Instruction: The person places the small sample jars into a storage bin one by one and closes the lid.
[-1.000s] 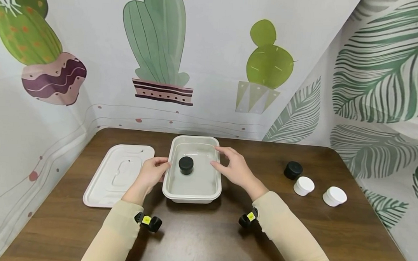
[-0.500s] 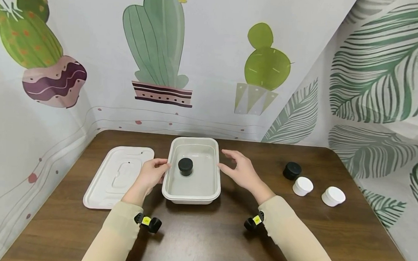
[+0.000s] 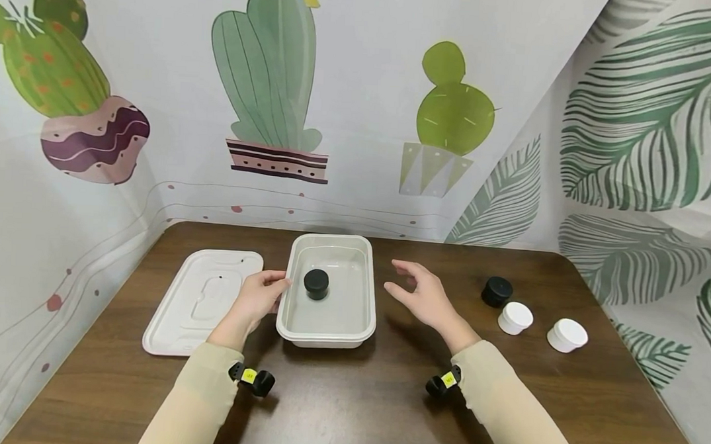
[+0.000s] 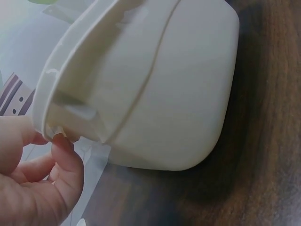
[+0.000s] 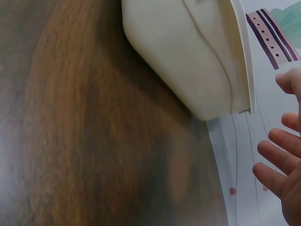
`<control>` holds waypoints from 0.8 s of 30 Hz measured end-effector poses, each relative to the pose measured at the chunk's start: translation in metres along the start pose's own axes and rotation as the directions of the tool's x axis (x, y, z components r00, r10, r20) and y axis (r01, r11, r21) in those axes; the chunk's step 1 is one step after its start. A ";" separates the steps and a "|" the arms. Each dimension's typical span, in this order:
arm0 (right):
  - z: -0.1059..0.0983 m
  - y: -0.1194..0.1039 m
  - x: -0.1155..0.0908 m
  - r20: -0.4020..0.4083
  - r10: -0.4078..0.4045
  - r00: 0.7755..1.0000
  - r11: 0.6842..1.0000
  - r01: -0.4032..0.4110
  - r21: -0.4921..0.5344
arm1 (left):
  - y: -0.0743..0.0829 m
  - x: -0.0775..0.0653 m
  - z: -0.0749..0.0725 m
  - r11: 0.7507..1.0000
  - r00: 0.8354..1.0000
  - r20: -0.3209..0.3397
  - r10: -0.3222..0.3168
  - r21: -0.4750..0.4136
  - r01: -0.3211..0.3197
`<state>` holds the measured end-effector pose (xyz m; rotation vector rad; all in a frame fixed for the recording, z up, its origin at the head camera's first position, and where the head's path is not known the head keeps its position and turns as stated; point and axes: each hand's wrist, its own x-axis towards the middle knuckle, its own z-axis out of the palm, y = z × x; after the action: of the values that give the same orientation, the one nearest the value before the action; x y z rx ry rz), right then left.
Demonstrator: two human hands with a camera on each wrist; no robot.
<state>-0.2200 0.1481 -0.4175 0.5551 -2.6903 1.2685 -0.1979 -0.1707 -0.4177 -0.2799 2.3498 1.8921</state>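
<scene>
A pale grey rectangular plastic box (image 3: 342, 321) stands without its lid near the table's back edge. Inside, toward its left wall, sits a small black round jar (image 3: 316, 284). My left hand (image 3: 259, 297) pinches the box's left rim; in the left wrist view the thumb and fingers (image 4: 68, 157) meet at the rim's lip. To the right of the box my right hand (image 3: 424, 296) hovers apart from it, fingers spread and holding nothing. The right wrist view shows those loose fingers (image 5: 277, 155) beside the box wall (image 5: 188, 61).
A white lid (image 3: 176, 307) lies flat on the table left of the box. At the right stand another black jar (image 3: 497, 291) and two white jars (image 3: 515, 318), (image 3: 568, 335). A printed cloth (image 3: 372, 117) hangs behind the brown table (image 3: 347, 407).
My right hand has let go of the box's right rim and moved away to the right. My left hand keeps its pinch on the left rim; the box stays put.
</scene>
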 end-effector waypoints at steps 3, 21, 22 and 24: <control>-0.003 0.004 -0.002 -0.002 0.011 1.000 1.000 -0.011 -0.009 | 0.000 0.000 -0.001 1.000 1.000 0.004 -0.003 -0.012 0.003; -0.023 0.023 -0.015 -0.042 0.045 0.998 0.998 -0.047 -0.045 | -0.002 -0.001 -0.001 1.000 1.000 0.010 0.000 -0.014 0.000; -0.024 0.024 -0.015 -0.043 0.048 0.998 0.998 -0.050 -0.046 | -0.002 -0.001 -0.001 1.000 1.000 0.009 0.001 -0.013 -0.001; -0.027 0.027 -0.016 -0.051 0.046 0.998 0.998 -0.049 -0.051 | -0.001 -0.001 0.000 1.000 1.000 0.010 0.002 -0.012 -0.002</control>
<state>-0.2161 0.1885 -0.4239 0.4498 -2.7021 1.2026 -0.1962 -0.1710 -0.4185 -0.2690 2.3340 1.9042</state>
